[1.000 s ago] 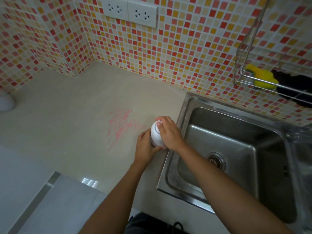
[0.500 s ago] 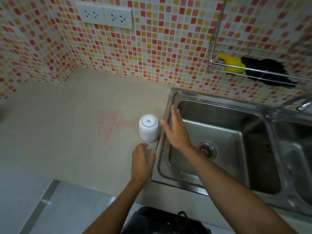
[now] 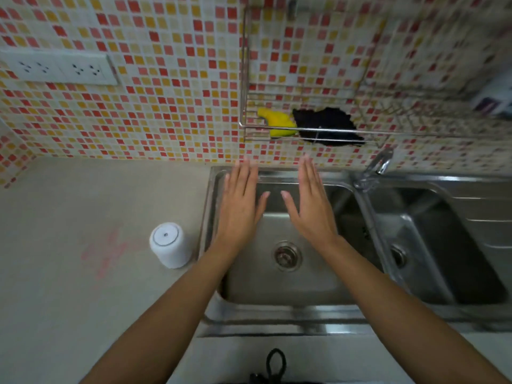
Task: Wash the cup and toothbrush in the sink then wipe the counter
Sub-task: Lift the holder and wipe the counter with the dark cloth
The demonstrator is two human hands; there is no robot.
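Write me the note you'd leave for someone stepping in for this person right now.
Left hand: open, fingers straight, holding nothing, above the left sink basin.
Right hand: the same, beside it.
Cup: upside down on the counter, just left of the sink, untouched.
Toothbrush: not in view.
Done: the cup looks set aside, but I cannot confirm it was washed.
Left: the pink smear beside the cup is unwiped. A yellow sponge and black cloth lie in the wall rack.

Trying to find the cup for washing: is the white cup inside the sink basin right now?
No, the white cup stands on the counter, just left of the sink rim.
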